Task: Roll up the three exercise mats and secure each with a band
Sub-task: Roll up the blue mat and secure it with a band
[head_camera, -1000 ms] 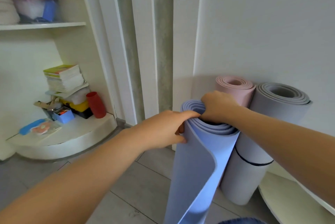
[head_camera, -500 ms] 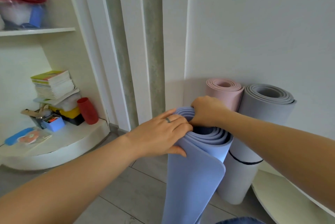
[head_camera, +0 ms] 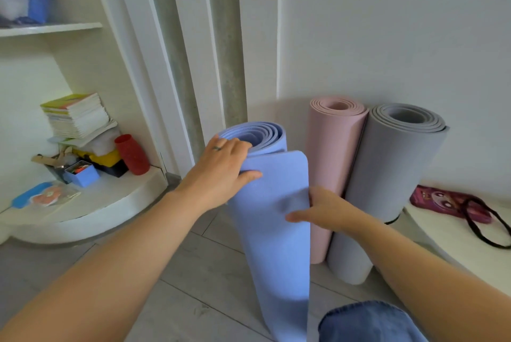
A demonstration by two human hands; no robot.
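A blue mat point(head_camera: 279, 231) stands upright on the floor, rolled, with its outer flap loose. My left hand point(head_camera: 221, 173) grips the top of the roll, fingers over its rim and thumb on the flap. Lower down, my right hand point(head_camera: 323, 211) pinches the flap's free edge, thumb in front and fingers behind it. Against the wall stand a rolled pink mat point(head_camera: 331, 164) and a rolled grey mat point(head_camera: 392, 175); a black band shows low on the grey one. A loose black band point(head_camera: 486, 225) lies on the ledge at the right.
A maroon pouch point(head_camera: 442, 200) lies on the right ledge point(head_camera: 448, 242). The rounded white step point(head_camera: 91, 211) at left carries a red cup point(head_camera: 132, 154), stacked books point(head_camera: 77, 116), a blue box and clutter. A shelf above holds bags. My knee in jeans point(head_camera: 365, 322) is at the bottom.
My right hand has left the top of the blue roll and dropped to the flap's edge. The blue roll now stands apart from the pink and grey mats. View shifted right.
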